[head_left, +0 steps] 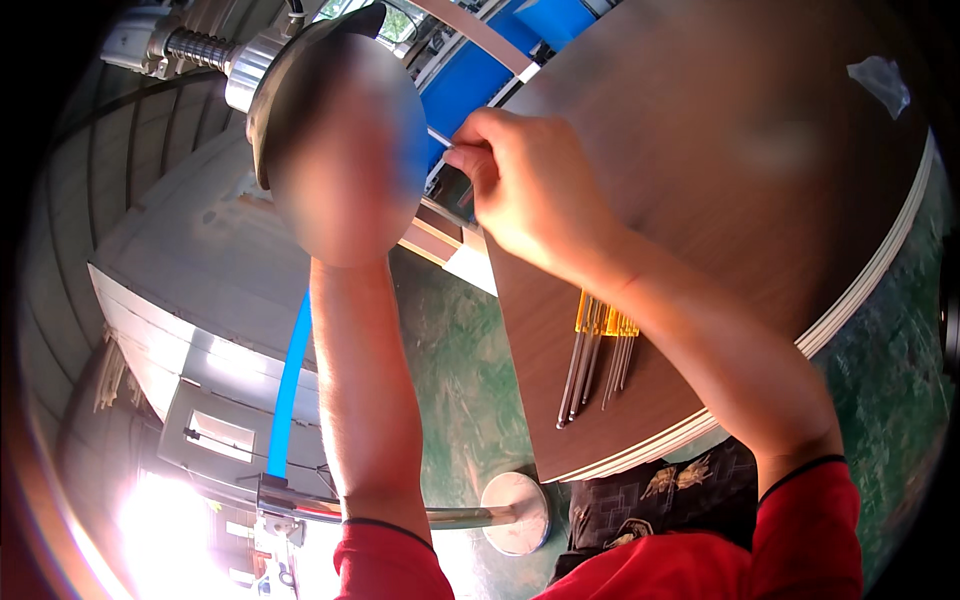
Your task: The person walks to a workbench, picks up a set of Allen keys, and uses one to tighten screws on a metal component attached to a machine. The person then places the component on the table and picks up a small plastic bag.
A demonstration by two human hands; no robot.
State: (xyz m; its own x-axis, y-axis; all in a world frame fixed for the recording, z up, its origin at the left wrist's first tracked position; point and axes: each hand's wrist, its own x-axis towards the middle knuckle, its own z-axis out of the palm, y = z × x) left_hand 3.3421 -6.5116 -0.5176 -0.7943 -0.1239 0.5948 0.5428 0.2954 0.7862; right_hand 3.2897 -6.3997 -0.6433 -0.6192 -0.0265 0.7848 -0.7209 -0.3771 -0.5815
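I observe the right hand (530,190) raised above the brown round bench (720,200), fingers pinched on a thin metal rod (440,138) that points toward the round metal disc (300,90) of the machine. The left hand is hidden behind a blurred patch at that disc; I cannot tell its grip. A set of yellow-handled keys (598,350) lies on the bench, under the right forearm.

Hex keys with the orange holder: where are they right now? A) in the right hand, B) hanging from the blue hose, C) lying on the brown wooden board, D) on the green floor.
C: the hex keys lie on the brown wooden board, partly under the right forearm; the right hand pinches a separate thin metal rod instead.
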